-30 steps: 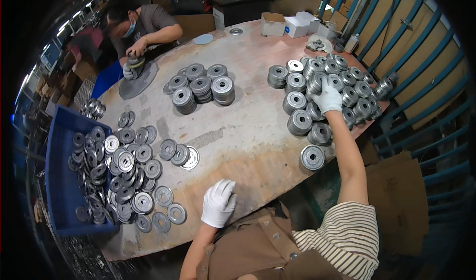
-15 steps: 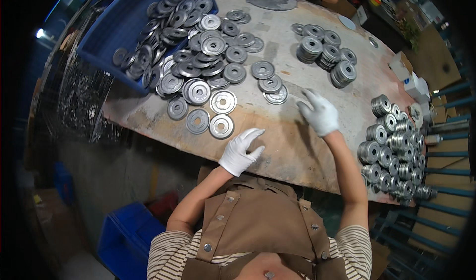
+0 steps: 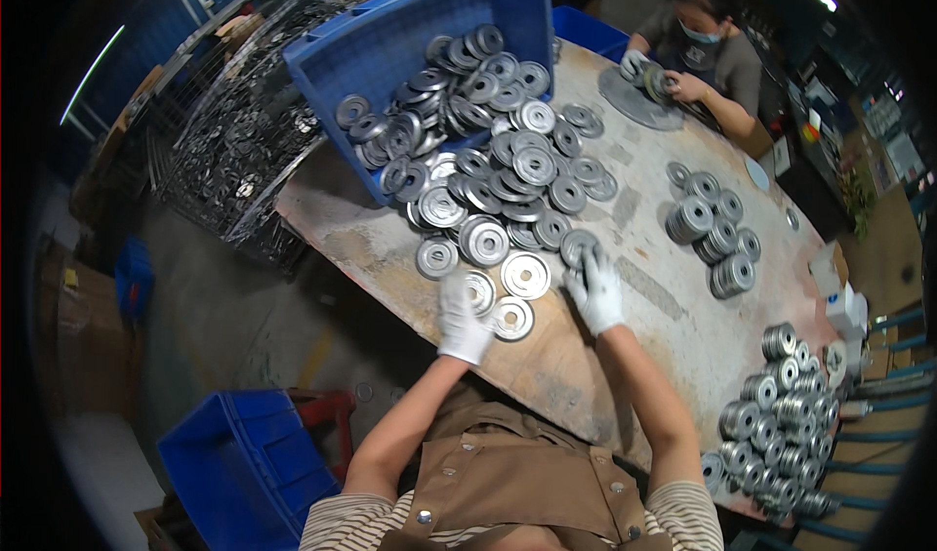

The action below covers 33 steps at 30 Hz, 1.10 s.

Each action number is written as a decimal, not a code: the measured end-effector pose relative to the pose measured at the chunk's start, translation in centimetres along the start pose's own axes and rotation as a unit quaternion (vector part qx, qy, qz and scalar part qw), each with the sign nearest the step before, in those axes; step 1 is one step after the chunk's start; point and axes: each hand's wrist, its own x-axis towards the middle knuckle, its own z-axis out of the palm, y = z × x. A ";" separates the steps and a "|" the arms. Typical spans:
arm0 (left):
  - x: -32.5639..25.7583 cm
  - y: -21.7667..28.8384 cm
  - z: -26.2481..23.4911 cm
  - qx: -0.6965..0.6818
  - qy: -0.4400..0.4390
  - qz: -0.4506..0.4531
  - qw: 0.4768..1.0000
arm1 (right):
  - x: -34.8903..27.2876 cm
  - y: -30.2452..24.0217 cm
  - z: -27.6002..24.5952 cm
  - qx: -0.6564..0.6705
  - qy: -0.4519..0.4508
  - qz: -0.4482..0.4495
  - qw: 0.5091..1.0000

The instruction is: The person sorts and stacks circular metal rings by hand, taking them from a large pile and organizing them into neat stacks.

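My left hand (image 3: 463,325), in a white glove, lies beside a flat metal ring disc (image 3: 478,293) with its fingers stretched along the disc's left edge. My right hand (image 3: 597,295), also gloved, has its fingers curled over a grey metal disc (image 3: 578,246) at the right side of the heap; whether more discs lie under it is hidden. Between my hands two brighter discs, an upper one (image 3: 525,276) and a lower one (image 3: 512,319), lie flat on the table (image 3: 547,366). The heap of loose discs (image 3: 527,165) spills from a tilted blue crate (image 3: 327,73).
Stacked discs (image 3: 717,234) stand at the right, with many more stacks (image 3: 776,424) near the right edge. Across the table a co-worker (image 3: 717,73) handles a part over a dark round mat (image 3: 630,97). A blue bin (image 3: 244,463) sits on the floor at lower left.
My view has swung left. The three overlapping discs right of the heap have shifted left against it, under my right hand. My left hand has moved to the disc at the table's near side.
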 end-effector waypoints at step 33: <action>45.1 -8.4 -3.8 0.019 -0.056 -0.299 0.953 | 47.9 -3.8 6.7 -0.027 -0.188 0.070 0.979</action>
